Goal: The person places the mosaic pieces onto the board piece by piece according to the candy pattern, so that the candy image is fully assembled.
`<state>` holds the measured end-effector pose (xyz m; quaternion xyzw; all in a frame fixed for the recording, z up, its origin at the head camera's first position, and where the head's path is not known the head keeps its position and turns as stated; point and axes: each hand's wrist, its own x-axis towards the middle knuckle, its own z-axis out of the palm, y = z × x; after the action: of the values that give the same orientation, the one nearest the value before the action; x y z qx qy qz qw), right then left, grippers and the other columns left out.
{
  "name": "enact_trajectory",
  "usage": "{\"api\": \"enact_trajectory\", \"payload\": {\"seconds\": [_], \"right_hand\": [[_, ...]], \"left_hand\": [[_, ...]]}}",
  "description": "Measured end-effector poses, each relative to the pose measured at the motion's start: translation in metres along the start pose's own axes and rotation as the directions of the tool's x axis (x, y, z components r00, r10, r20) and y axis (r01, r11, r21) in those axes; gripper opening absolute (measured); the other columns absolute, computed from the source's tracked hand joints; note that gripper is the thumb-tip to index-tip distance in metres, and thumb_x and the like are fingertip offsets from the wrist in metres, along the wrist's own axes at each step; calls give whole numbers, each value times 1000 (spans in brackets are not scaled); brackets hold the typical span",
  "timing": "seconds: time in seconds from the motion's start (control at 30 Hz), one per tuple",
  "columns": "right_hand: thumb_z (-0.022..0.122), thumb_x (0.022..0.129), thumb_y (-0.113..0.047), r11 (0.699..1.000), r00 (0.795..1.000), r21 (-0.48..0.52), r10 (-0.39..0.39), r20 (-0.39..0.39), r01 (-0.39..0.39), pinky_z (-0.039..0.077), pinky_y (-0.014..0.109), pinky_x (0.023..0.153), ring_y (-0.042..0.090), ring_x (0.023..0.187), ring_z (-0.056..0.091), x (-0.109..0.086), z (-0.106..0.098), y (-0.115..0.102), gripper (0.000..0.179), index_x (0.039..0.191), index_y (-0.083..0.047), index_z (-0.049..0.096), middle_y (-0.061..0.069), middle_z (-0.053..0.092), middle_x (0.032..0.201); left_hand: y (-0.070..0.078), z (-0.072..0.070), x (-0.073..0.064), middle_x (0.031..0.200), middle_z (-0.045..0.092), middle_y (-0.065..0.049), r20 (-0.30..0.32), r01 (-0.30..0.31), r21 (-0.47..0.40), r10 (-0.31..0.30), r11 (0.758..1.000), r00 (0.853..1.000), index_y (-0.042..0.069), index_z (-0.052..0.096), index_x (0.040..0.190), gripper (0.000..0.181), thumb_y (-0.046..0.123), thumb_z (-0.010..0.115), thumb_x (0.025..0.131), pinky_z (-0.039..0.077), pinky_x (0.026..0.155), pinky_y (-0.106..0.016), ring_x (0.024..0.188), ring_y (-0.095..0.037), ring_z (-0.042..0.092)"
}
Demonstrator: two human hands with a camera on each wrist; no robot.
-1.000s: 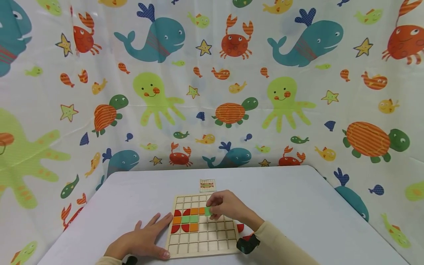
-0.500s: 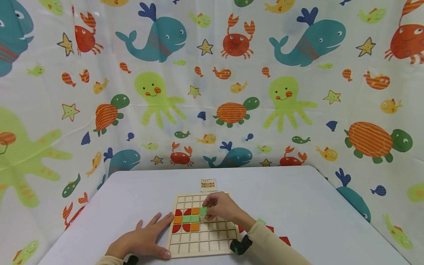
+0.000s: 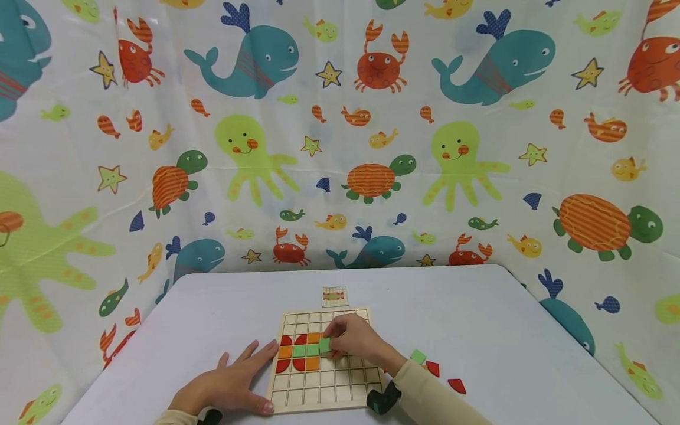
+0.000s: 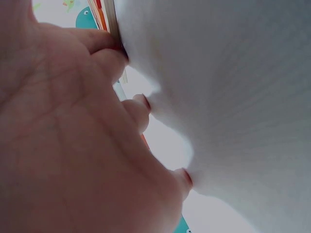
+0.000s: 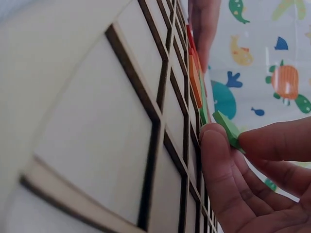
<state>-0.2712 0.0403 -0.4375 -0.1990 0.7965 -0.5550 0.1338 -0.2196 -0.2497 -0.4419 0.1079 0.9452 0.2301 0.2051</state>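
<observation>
A wooden grid board [image 3: 340,395] lies on the table, with red, orange and green tiles set in its left part. Between thumb and forefinger, my right hand [image 3: 355,341] pinches a green square tile [image 3: 324,346] at the right end of the green row. In the right wrist view this green tile [image 5: 227,130] is tilted, just above the grid. My left hand [image 3: 228,381] rests with spread fingers against the board's left edge. The left wrist view shows its palm [image 4: 73,131] and the fingertips touching the table and the board's side.
Loose tiles lie right of the board: a green tile [image 3: 418,356] and red pieces [image 3: 456,386], partly beside my right sleeve. A small pattern card [image 3: 334,296] lies behind the board. A sea-animal curtain [image 3: 340,136] hangs behind the white table [image 3: 223,301].
My right hand has moved left, then slightly toward me, bringing the green tile to the end of the green row. Loose tiles by the forearm have come into sight. My left hand stays put.
</observation>
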Motion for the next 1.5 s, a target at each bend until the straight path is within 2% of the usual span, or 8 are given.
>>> {"api": "enact_trajectory", "payload": {"seconds": [0.23, 0.5, 0.73, 1.07, 1.27, 1.5], "right_hand": [[71, 93, 10, 1000, 1000, 7, 4, -18, -4, 64, 32, 66, 25, 67, 74, 0, 0, 2, 11, 100, 2, 73, 10, 69, 86], [73, 93, 5, 998, 998, -43, 37, -41, -39, 63, 31, 63, 21, 61, 72, -1, 1, 2, 7, 96, -1, 73, 8, 69, 80], [73, 92, 7, 999, 998, -41, 27, -62, -30, 63, 32, 59, 20, 56, 69, -1, 3, 5, 7, 94, 1, 71, 9, 69, 75], [72, 90, 7, 999, 998, -49, 7, -60, -10, 62, 30, 57, 16, 54, 66, 0, 4, 6, 4, 93, 4, 71, 8, 67, 72], [73, 92, 5, 995, 998, -102, -9, -58, 3, 60, 29, 56, 15, 54, 64, 1, 4, 8, 6, 90, 0, 71, 6, 67, 73], [73, 94, 2, 996, 999, -87, -4, -39, 1, 60, 30, 57, 16, 56, 65, 0, 3, 8, 5, 90, -2, 72, 7, 67, 75]], "left_hand": [[2, 1, -1, 172, 34, -13, -3, -10, 32, 10, 999, 1000, 16, 38, 168, 114, 51, 94, 75, -6, 114, -84, 160, -48, 12], [2, 0, 0, 172, 34, -13, -3, -9, 26, 9, 1000, 1000, 15, 37, 168, 115, 51, 95, 75, -6, 114, -84, 160, -48, 12], [4, 0, -1, 172, 34, -13, 2, -13, 37, 13, 999, 1000, 16, 37, 168, 113, 49, 94, 76, -6, 114, -84, 160, -48, 12], [3, -1, -3, 171, 34, -14, -3, -20, 33, 20, 999, 1000, 16, 37, 167, 112, 49, 94, 77, -7, 113, -84, 159, -49, 12], [3, -1, -4, 171, 34, -16, -2, -24, 19, 24, 1000, 1000, 15, 37, 167, 112, 49, 94, 77, -8, 112, -85, 159, -51, 11], [3, -1, -4, 172, 33, -16, 1, -25, 12, 25, 1000, 1000, 15, 37, 168, 113, 49, 94, 77, -8, 112, -85, 159, -51, 10]]}}
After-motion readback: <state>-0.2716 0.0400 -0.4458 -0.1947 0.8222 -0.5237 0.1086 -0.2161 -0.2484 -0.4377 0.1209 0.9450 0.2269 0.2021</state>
